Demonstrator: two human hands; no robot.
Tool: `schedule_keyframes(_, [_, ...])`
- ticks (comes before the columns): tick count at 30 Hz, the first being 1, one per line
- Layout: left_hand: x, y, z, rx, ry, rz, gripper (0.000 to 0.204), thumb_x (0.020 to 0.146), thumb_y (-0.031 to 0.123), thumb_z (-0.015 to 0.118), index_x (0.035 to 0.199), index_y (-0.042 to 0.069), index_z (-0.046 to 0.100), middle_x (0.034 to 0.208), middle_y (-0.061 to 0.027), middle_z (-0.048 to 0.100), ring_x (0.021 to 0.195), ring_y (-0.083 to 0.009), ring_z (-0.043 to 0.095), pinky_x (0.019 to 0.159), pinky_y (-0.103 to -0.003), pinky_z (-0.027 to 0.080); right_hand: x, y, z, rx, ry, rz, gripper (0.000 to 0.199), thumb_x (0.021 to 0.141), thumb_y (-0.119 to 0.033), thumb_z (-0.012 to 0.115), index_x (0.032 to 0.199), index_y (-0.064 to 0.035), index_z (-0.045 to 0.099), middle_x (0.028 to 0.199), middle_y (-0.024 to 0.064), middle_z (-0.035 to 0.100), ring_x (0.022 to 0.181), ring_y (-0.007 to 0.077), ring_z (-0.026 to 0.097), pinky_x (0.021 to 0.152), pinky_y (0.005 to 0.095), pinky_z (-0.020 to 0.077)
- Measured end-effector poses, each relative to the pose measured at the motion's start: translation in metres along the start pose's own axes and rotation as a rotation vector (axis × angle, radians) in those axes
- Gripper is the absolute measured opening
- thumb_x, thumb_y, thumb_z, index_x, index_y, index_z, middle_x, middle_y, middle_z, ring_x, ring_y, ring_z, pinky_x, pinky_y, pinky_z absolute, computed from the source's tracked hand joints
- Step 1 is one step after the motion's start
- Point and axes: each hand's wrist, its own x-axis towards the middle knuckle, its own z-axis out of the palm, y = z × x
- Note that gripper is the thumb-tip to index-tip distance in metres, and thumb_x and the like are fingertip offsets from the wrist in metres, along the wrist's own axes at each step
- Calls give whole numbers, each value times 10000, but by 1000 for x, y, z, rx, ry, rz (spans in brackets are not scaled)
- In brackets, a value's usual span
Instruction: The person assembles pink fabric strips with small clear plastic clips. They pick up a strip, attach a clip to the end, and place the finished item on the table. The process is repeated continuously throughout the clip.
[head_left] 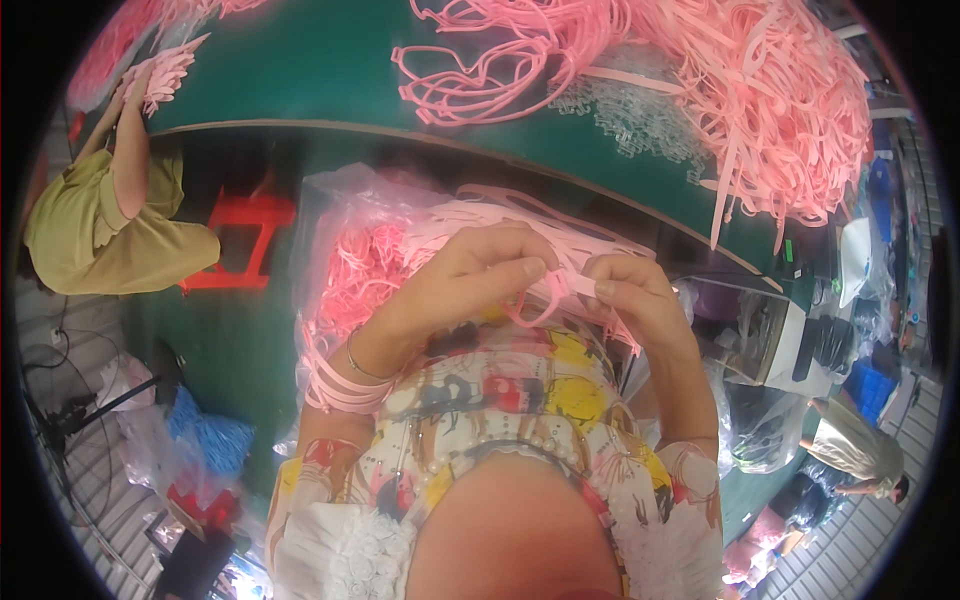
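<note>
While the left hand (480, 268) pinches a pink strap (577, 283) between thumb and fingertips, the right hand (645, 293) grips it just beside, so it spans the small gap between them before the patterned top (500, 392). More pink loops (340, 388) ring the left forearm (388, 325). Beyond, pale bundled straps (475, 215) lie beside a clear plastic bag (328, 205). Farther out, the green surface (290, 75) bears a large pink heap (790, 110) beside small clear clips (640, 120).
</note>
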Motion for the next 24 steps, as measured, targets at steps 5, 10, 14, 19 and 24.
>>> schedule_keyframes(5, [-1, -2, -1, -88, 4, -28, 180, 907, 143, 535, 941, -12, 619, 912, -28, 552, 854, -113, 535, 719, -241, 433, 5, 1, 0, 89, -39, 36, 170, 868, -170, 562, 795, -17, 569, 665, 4, 530, 568, 39, 439, 509, 183, 321])
schedule_keyframes(10, [0, -4, -6, -130, -27, -29, 196, 911, 174, 537, 989, 7, 605, 895, -15, 576, 796, -74, 554, 650, -221, 474, 7, 7, 1, 76, 19, 40, 186, 866, -175, 570, 836, 5, 604, 655, 12, 552, 540, 44, 448, 494, 191, 342])
schedule_keyframes(14, [-1, -9, -4, -228, -22, -68, 198, 908, 179, 540, 985, 9, 604, 901, -16, 579, 807, -81, 558, 674, -226, 478, 8, 5, 1, 147, -10, 35, 190, 870, -170, 572, 850, 14, 616, 631, 5, 541, 530, 45, 445, 500, 194, 343])
schedule_keyframes(19, [3, -14, -3, -240, -48, -42, 196, 908, 182, 541, 980, 11, 604, 881, -14, 581, 801, -82, 562, 670, -227, 476, 8, 7, -1, 182, -35, -1, 192, 865, -167, 581, 864, 21, 622, 627, 1, 531, 531, 46, 441, 504, 194, 341])
schedule_keyframes(24, [5, -12, 1, -194, -86, -55, 194, 917, 168, 538, 919, -11, 613, 863, -23, 565, 829, -105, 548, 729, -245, 434, 7, 5, 2, 188, -36, 44, 184, 864, -156, 576, 862, 22, 624, 633, -9, 527, 536, 42, 435, 501, 188, 334])
